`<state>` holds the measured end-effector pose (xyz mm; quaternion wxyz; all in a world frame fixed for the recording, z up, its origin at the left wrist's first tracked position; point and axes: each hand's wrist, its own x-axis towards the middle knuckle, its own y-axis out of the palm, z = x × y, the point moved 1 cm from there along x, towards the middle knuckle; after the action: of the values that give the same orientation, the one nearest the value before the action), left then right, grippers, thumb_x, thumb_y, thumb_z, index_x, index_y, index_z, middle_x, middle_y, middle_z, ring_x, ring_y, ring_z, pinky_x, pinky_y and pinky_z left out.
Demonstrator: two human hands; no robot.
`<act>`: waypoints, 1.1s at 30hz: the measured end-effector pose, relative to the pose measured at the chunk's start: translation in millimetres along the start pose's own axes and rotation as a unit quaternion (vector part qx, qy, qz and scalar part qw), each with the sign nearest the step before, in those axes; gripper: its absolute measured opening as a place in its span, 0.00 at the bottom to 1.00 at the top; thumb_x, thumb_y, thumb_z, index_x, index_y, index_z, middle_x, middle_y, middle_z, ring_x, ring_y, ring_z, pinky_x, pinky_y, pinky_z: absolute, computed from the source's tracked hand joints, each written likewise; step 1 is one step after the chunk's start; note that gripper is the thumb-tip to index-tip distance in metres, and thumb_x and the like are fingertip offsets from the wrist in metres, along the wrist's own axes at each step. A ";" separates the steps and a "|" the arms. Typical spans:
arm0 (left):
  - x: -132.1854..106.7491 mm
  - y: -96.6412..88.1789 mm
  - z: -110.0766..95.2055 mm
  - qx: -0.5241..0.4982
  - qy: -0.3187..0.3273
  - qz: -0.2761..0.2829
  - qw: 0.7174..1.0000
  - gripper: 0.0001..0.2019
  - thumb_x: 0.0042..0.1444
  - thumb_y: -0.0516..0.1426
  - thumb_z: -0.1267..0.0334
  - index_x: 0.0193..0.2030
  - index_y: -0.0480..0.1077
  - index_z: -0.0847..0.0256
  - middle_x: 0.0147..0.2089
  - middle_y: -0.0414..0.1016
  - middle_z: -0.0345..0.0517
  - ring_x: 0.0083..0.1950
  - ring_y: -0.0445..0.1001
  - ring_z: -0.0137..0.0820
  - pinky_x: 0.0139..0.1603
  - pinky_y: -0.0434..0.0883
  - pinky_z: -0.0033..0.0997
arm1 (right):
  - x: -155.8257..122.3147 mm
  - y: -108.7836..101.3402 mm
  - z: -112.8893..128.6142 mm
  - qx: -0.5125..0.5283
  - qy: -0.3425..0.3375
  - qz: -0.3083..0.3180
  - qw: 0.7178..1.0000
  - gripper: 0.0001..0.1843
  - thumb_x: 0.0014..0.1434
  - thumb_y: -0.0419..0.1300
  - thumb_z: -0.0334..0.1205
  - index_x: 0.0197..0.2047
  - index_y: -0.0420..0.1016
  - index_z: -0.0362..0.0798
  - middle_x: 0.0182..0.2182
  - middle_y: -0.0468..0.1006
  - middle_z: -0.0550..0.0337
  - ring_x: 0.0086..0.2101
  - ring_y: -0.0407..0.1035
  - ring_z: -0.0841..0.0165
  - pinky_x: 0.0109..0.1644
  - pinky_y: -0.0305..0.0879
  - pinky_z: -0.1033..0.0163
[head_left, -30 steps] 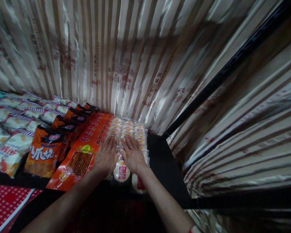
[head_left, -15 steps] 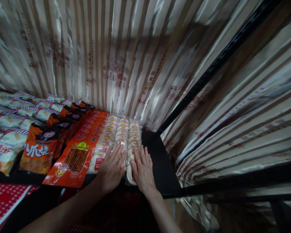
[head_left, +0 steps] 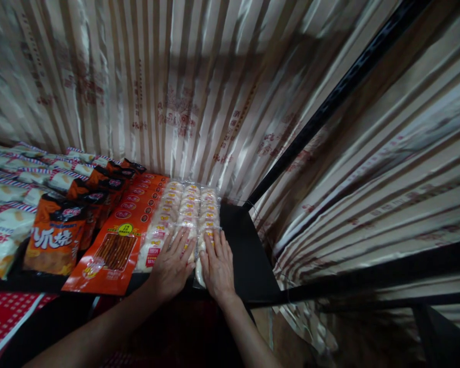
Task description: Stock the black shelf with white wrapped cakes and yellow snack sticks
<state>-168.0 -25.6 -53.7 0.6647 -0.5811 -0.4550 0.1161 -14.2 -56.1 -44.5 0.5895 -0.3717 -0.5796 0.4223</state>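
Here, clear packs of round cakes (head_left: 187, 209) are lying at lower centre on the black shelf (head_left: 249, 260); left hand (head_left: 172, 266) and right hand (head_left: 216, 266) are pressing flat, fingers spread, beside orange snack packs (head_left: 115, 250).

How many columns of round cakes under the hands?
3: left column, middle column, right column, side by side; left hand and right hand cover their near ends, maybe hiding more.
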 end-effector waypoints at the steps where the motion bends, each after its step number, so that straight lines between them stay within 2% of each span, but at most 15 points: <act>1: 0.3 -0.8 -0.5 0.000 -0.002 -0.001 1.000 0.24 0.59 0.49 0.56 0.61 0.59 0.62 0.66 0.55 0.55 0.69 0.47 0.42 0.66 0.50 0.50 | -0.8 -1.7 0.5 -0.001 -0.002 -0.006 1.000 0.26 0.64 0.47 0.41 0.64 0.57 0.47 0.66 0.50 0.50 0.65 0.36 0.56 0.63 0.47 0.47; 6: 0.5 -6.2 -2.9 0.005 0.003 -0.009 1.000 0.25 0.60 0.48 0.55 0.62 0.58 0.62 0.67 0.53 0.54 0.69 0.48 0.42 0.66 0.51 0.50 | -6.8 -7.8 3.2 -0.002 -0.024 -0.019 1.000 0.27 0.63 0.48 0.45 0.64 0.57 0.47 0.66 0.48 0.49 0.65 0.35 0.56 0.63 0.46 0.46; 14: -2.8 -3.0 -3.0 -0.003 0.013 -0.006 1.000 0.27 0.60 0.47 0.53 0.61 0.59 0.67 0.66 0.55 0.57 0.68 0.49 0.42 0.66 0.51 0.50 | -10.1 3.1 1.5 0.001 -0.011 0.006 1.000 0.25 0.64 0.46 0.42 0.64 0.57 0.48 0.65 0.52 0.50 0.65 0.41 0.58 0.63 0.47 0.46; 18: -3.2 -11.6 -2.0 -0.005 0.012 -0.026 1.000 0.26 0.60 0.48 0.55 0.62 0.58 0.65 0.67 0.54 0.55 0.69 0.49 0.40 0.66 0.51 0.49 | -10.9 0.0 1.9 -0.006 -0.019 -0.002 1.000 0.26 0.64 0.46 0.42 0.64 0.56 0.48 0.65 0.51 0.50 0.65 0.40 0.58 0.63 0.47 0.47; 24: -8.2 -29.1 18.3 0.014 -0.053 -0.041 0.998 0.24 0.60 0.48 0.56 0.62 0.60 0.61 0.67 0.54 0.52 0.69 0.48 0.42 0.66 0.51 0.50 | -14.4 -10.9 4.2 -0.018 -0.047 -0.024 0.998 0.28 0.62 0.49 0.46 0.64 0.56 0.49 0.67 0.46 0.51 0.65 0.35 0.56 0.64 0.43 0.44; 28: -13.1 -25.2 31.2 0.024 -0.083 -0.030 0.996 0.24 0.60 0.49 0.54 0.62 0.60 0.57 0.67 0.54 0.51 0.68 0.49 0.43 0.66 0.51 0.51 | -14.3 -8.2 4.8 -0.019 -0.058 -0.006 0.998 0.27 0.63 0.48 0.45 0.64 0.55 0.51 0.66 0.48 0.53 0.65 0.38 0.57 0.64 0.45 0.46; 33: -16.1 -16.4 33.9 0.026 -0.082 -0.022 0.996 0.25 0.59 0.50 0.52 0.62 0.60 0.56 0.67 0.55 0.51 0.69 0.48 0.43 0.66 0.52 0.50 | -14.0 -2.0 4.1 -0.019 -0.056 0.001 0.998 0.26 0.63 0.47 0.44 0.64 0.56 0.50 0.66 0.51 0.53 0.65 0.41 0.58 0.63 0.46 0.47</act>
<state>-208.2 -18.9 -49.9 0.6426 -0.5422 -0.5171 0.1605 -17.8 -70.1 -47.5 0.5487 -0.3591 -0.6194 0.4317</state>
